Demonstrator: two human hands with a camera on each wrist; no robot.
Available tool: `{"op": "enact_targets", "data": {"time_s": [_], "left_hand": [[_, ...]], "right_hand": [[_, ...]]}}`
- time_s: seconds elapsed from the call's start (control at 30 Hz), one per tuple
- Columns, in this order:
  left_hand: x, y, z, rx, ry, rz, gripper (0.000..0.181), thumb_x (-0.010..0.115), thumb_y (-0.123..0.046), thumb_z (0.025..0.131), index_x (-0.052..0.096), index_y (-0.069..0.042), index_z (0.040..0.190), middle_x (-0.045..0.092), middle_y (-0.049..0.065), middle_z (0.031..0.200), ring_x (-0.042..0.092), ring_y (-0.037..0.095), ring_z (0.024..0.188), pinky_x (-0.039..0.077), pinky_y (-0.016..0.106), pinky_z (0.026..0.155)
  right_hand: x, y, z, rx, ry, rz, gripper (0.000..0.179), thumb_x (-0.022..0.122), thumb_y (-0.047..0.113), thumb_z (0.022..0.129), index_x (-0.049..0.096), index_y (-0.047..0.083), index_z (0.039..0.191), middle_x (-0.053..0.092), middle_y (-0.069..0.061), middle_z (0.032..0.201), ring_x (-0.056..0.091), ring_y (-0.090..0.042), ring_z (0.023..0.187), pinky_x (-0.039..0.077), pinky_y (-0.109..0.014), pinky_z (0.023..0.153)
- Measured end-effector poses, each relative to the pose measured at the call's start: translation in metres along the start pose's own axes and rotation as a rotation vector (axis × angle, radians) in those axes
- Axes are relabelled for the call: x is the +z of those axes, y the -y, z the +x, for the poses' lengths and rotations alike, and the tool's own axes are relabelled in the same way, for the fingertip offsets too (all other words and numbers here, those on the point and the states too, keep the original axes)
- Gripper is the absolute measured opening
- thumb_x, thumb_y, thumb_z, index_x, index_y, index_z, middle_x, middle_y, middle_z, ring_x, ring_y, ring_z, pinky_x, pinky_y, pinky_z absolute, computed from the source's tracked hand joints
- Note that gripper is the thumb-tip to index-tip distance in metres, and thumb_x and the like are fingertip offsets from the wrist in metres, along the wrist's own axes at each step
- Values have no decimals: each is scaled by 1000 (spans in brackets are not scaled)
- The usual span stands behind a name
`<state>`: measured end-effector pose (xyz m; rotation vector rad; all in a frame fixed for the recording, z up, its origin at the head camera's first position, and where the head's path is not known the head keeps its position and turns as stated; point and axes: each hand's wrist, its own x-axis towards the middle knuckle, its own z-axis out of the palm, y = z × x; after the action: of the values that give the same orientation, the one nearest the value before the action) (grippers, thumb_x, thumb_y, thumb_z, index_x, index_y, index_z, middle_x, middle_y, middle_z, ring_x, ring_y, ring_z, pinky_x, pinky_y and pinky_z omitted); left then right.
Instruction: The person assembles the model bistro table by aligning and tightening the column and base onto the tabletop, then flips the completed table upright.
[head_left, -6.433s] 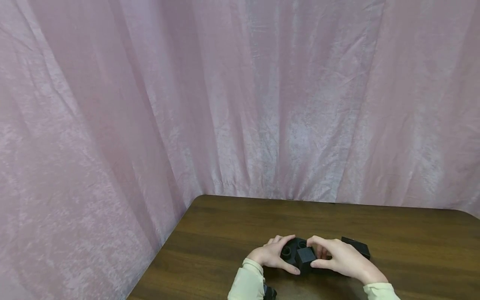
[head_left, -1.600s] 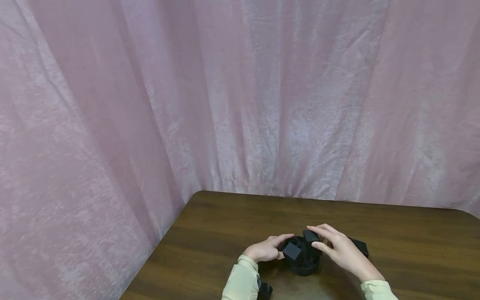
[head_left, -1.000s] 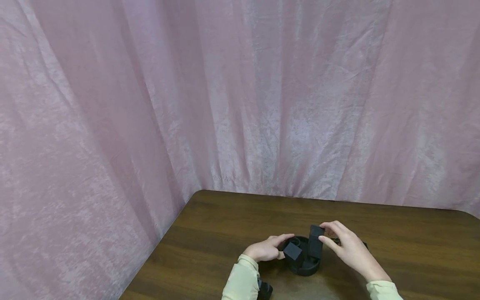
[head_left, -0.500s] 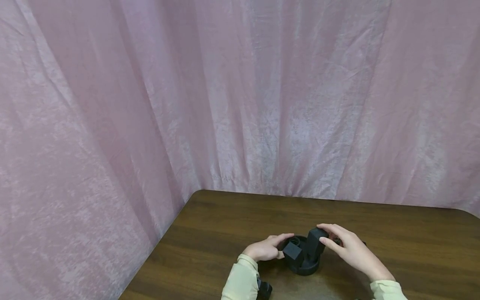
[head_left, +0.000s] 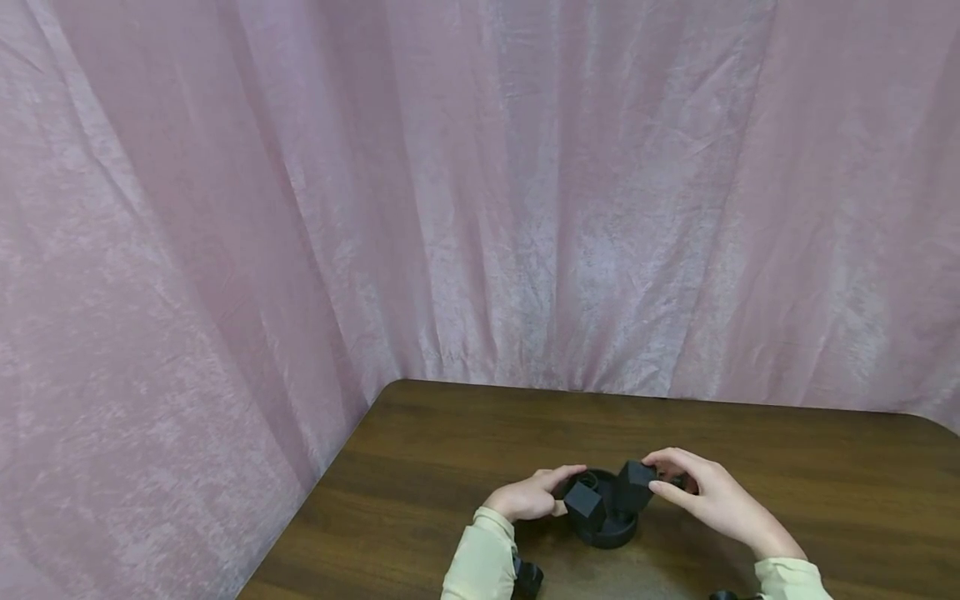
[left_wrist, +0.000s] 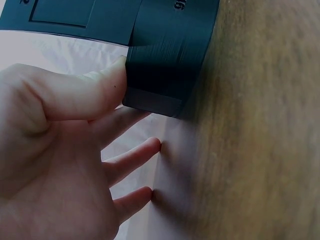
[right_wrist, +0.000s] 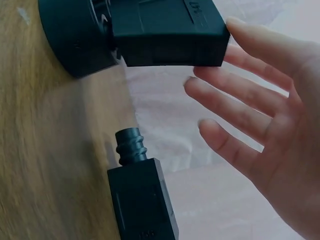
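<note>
A low round black base (head_left: 611,536) with round sockets sits on the table. My left hand (head_left: 522,500) grips its left side, thumb (left_wrist: 102,90) against the outer wall and index finger reaching along the far rim. One black rectangular block (head_left: 585,502) stands in the base nearest that hand. A second black block (head_left: 634,485) rises from the right side of the base, leaning outward. My right hand (head_left: 705,496) holds its upper end between thumb and fingers. Threads show between block and base in the right wrist view.
Another black block (right_wrist: 142,200) with a ribbed, threaded neck lies on the table beside the base, mostly behind the right hand in the head view. Pink curtains (head_left: 525,192) hang behind the brown wooden table (head_left: 450,425).
Several seconds ago the right hand was at the first block. Since then a second block has come to the base's right side; it has turned over the last second, while the left hand stayed put.
</note>
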<state>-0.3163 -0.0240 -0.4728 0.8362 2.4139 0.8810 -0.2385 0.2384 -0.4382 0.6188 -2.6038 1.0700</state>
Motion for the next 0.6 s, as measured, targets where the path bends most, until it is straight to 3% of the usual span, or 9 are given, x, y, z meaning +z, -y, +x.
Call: {"op": "enact_targets", "data": {"time_s": [0.13,0.33,0.47,0.6], "left_hand": [[0,0,0,-23,7,-4,69,57,-4,78,34,-32,137,37,3,139,30,25,129,32,41,98],[1,1,-1,-40,15,-15,69,57,-4,79,33,-32,137,35,1,141,27,25,131,32,43,98],[0,-2,-3,-44,18,-29,69,57,-4,78,33,-32,137,35,2,140,27,26,130,31,44,98],[0,-3,-3,-47,15,-33,68,57,-4,78,34,-32,136,35,1,140,28,26,129,31,46,98]], "right_hand": [[-3,1,-2,-19,61,41,29,60,27,85,56,18,111,60,8,83,52,-1,63,40,-20,53],[-3,3,-1,-23,155,62,34,57,30,87,51,20,119,60,3,93,54,2,75,43,-22,60],[1,6,1,-10,133,38,33,59,33,85,53,20,115,57,6,91,51,2,75,41,-21,59],[9,7,4,57,80,1,32,62,41,80,54,22,105,55,9,97,53,-9,86,40,-21,61]]}}
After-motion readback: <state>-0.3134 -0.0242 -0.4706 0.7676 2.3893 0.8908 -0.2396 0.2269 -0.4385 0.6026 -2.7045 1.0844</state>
